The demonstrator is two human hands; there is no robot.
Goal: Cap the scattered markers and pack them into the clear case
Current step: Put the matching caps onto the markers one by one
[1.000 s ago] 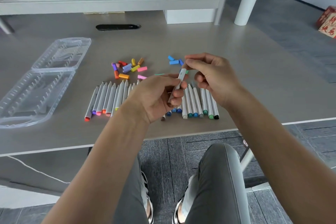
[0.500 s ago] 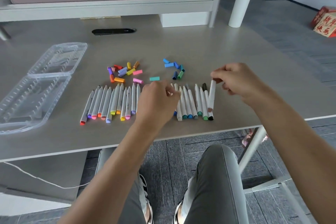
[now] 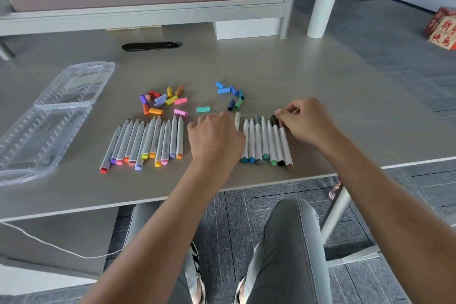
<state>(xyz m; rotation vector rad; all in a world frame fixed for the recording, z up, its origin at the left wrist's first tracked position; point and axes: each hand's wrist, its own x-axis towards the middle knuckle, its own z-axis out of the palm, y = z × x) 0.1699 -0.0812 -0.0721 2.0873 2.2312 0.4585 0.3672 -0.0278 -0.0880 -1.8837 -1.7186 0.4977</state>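
Worn on the head, looking forward and steeply down. Close above the bench (image 3: 246,61), near edge crossing the lower frame. Single view only.

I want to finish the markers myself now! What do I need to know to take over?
Left hand: curled over the row's middle; what it grips is hidden.
Right hand: fingers pinch the far end of the brown marker, rightmost in the right row.
Left row lies beside it; loose caps behind.
Clear case lies open at the table's left, no markers inside.
Left: capping most markers, all packing.
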